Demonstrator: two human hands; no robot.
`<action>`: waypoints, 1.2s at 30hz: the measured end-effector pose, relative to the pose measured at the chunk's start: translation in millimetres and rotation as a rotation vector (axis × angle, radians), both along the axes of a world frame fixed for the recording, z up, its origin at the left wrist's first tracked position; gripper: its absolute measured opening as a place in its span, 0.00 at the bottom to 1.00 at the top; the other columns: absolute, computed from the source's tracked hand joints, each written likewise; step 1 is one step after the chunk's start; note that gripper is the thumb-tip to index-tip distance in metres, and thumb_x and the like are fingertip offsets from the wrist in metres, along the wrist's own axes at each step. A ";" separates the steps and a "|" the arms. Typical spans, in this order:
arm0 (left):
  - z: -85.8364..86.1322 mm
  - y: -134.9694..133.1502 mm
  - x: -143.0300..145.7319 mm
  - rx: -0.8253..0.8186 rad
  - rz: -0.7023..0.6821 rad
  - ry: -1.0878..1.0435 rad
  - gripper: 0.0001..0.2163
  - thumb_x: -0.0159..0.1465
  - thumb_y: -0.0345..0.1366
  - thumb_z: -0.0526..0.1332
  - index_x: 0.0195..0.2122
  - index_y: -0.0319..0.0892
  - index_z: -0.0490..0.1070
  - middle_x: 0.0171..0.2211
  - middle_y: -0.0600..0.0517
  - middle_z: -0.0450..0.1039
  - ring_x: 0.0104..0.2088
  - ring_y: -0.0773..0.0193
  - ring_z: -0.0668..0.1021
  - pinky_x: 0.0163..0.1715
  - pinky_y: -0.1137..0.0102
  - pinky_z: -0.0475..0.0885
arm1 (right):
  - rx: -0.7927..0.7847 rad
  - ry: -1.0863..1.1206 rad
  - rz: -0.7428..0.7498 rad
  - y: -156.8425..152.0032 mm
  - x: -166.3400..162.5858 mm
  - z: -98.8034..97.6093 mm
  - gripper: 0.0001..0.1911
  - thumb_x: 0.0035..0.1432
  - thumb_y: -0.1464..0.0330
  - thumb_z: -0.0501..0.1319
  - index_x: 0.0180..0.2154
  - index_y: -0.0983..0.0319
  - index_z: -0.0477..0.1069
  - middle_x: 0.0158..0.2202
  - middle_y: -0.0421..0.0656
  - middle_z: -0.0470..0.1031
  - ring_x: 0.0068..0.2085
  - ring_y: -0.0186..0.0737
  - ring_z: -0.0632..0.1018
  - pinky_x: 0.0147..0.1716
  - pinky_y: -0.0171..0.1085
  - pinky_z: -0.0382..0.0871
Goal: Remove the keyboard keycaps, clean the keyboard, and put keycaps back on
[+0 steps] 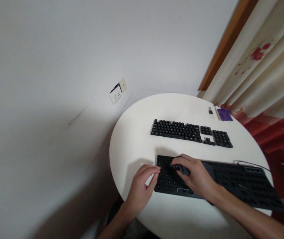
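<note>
A black keyboard base (pixel 231 181) with its keycaps off lies across the near part of the table, bare switch posts showing. At its left end, my left hand (pixel 143 186) grips the edge between thumb and fingers. My right hand (pixel 198 176) is closed around a dark, rounded handheld tool (pixel 183 168), held over the left part of the base. The tool's working end is blurred against the black surface, so its kind is unclear. Beyond the base, the loose black keycaps (pixel 176 129) are set out in keyboard order on the table.
The round white table (pixel 132 139) stands against the wall. Toward the far right are a purple cloth (pixel 224 114) and a small wire-and-black puller-like tool (pixel 210 111). A cable (pixel 253 164) runs along the base's far edge. Wall sockets (pixel 116 94) and a curtain (pixel 268 66) border the table.
</note>
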State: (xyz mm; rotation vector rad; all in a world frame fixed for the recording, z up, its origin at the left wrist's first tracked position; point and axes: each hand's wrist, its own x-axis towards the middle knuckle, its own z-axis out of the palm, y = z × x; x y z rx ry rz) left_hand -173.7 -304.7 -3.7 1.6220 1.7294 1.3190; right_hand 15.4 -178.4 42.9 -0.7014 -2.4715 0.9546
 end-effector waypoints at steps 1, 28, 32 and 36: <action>-2.7 0.1 -1.0 -0.001 -0.019 0.056 0.09 0.68 0.32 0.57 0.42 0.44 0.77 0.42 0.47 0.79 0.45 0.58 0.78 0.47 0.62 0.75 | 0.044 -0.049 0.009 7.9 -3.9 2.3 0.15 0.58 0.78 0.57 0.44 0.58 0.73 0.41 0.43 0.76 0.43 0.40 0.77 0.44 0.37 0.69; -10.6 -7.4 1.8 -0.129 -0.147 0.337 0.11 0.66 0.31 0.61 0.48 0.46 0.73 0.52 0.49 0.73 0.52 0.56 0.74 0.55 0.57 0.72 | 0.374 -0.598 0.407 50.4 -34.7 16.3 0.13 0.55 0.77 0.60 0.41 0.59 0.75 0.40 0.45 0.75 0.40 0.43 0.77 0.37 0.37 0.63; -10.1 -7.5 1.9 -0.135 -0.151 0.340 0.11 0.66 0.31 0.60 0.49 0.46 0.73 0.52 0.49 0.73 0.53 0.56 0.73 0.55 0.57 0.71 | 0.397 -0.603 0.386 47.4 -32.9 17.7 0.14 0.54 0.79 0.59 0.41 0.60 0.75 0.43 0.46 0.72 0.39 0.42 0.77 0.36 0.37 0.62; -9.9 -7.9 2.1 -0.138 -0.146 0.343 0.11 0.66 0.31 0.60 0.49 0.46 0.73 0.52 0.49 0.73 0.53 0.56 0.73 0.55 0.58 0.71 | 0.372 -0.621 0.334 52.7 -8.0 16.4 0.16 0.52 0.79 0.59 0.41 0.59 0.75 0.46 0.46 0.70 0.40 0.43 0.77 0.39 0.38 0.64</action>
